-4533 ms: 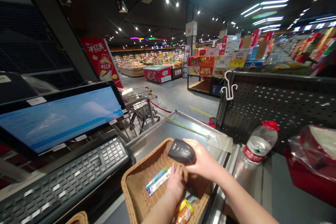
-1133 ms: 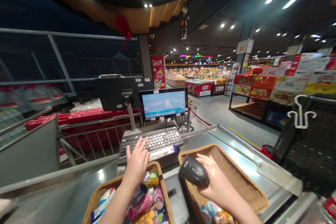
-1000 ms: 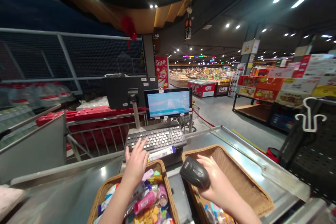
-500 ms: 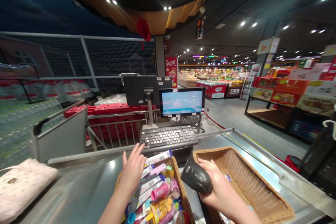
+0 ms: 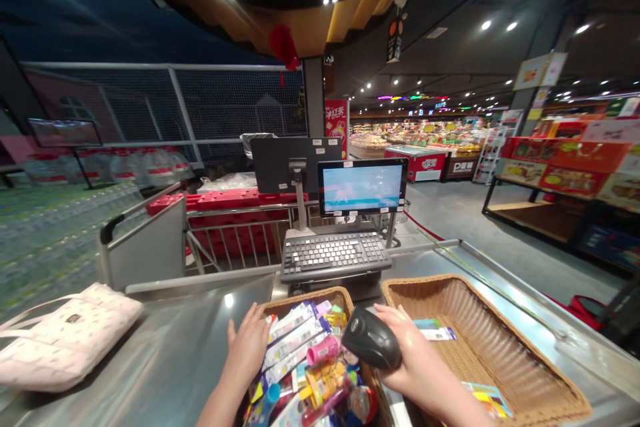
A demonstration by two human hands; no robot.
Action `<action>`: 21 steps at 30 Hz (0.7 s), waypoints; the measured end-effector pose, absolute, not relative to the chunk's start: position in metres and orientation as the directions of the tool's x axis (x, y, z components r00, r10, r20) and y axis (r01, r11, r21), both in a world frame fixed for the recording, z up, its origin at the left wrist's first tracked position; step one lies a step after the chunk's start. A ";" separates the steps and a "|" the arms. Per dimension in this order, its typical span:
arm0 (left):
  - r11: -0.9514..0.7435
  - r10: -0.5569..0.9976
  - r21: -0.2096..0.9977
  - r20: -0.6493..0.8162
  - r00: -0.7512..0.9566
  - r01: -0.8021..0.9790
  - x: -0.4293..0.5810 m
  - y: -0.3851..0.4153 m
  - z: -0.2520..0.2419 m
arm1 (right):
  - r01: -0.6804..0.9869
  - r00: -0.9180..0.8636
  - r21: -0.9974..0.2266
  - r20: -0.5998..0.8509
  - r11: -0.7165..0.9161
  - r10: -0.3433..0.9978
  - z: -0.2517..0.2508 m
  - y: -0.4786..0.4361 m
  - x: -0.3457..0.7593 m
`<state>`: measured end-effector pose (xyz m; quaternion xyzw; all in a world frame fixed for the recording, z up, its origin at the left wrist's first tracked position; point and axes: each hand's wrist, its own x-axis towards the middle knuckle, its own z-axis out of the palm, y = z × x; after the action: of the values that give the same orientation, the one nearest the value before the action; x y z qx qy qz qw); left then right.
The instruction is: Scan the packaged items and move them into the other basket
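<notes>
My right hand (image 5: 413, 347) is wrapped around a black handheld barcode scanner (image 5: 371, 339), held in the air between two wicker baskets. My left hand (image 5: 249, 339) has its fingers stretched out at the left edge of the filled wicker basket (image 5: 345, 295), and I cannot tell whether it grips anything there. Inside that basket lie long white-and-blue packets (image 5: 296, 340), a pink tube-shaped item (image 5: 324, 350) and several yellow and coloured packaged pieces (image 5: 325, 383). The other wicker basket (image 5: 520, 353), on the right, holds a few flat packets (image 5: 434, 331), partly hidden by my right hand.
A keyboard (image 5: 336, 253) and a lit monitor (image 5: 363, 188) stand behind the baskets on the metal counter (image 5: 187, 333). On the left lies a pale pink bag (image 5: 75, 340). A metal barrier (image 5: 145, 240) and red shopping carts (image 5: 240, 220) are beyond the counter.
My left hand has come down from beside the keyboard to the filled basket's left edge. The scanner stays in my right hand. The view has turned slightly left.
</notes>
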<state>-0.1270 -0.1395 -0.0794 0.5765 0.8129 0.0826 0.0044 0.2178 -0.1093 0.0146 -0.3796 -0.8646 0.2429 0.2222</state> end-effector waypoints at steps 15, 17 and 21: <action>-0.347 0.904 0.227 0.340 0.259 0.910 0.005 -0.061 -0.055 | 0.667 -0.271 -0.590 0.377 0.455 0.886 0.000 -0.094 0.338; -0.468 0.857 0.201 0.339 0.388 0.860 0.046 -0.040 -0.054 | 0.690 -0.190 -0.597 0.396 0.409 0.898 0.001 -0.093 0.364; -0.630 0.768 0.161 0.272 0.580 0.759 0.124 0.000 -0.060 | 0.719 -0.101 -0.597 0.416 0.355 0.904 0.003 -0.092 0.408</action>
<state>0.1240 -0.0001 -0.0598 0.8887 0.4297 0.1594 0.0135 0.4085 -0.0915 0.0030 -0.5546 -0.7317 0.1222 0.3771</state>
